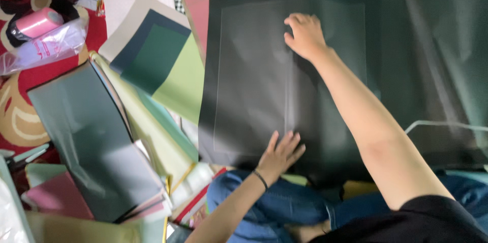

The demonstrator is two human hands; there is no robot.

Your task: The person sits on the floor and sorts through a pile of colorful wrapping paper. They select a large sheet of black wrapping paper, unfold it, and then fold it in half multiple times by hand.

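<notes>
Black sheet (254, 85), large and glossy, spread flat at centre of head view, near edge over crossed legs in blue jeans (284, 207). Left hand (279, 154), fingers spread wide, palm pressed on sheet's near edge; black band (261, 180) around wrist. Right hand (305, 34), fingers loosely curled, resting on sheet's far part, holding nothing. Further dark sheeting (432, 60) to right. Green paper stack (162, 60) just beside sheet on left; dark green sheet (91, 131) nearer, tilted. Pink ribbon roll (38, 23) at far left on red patterned rug (20, 85).
</notes>
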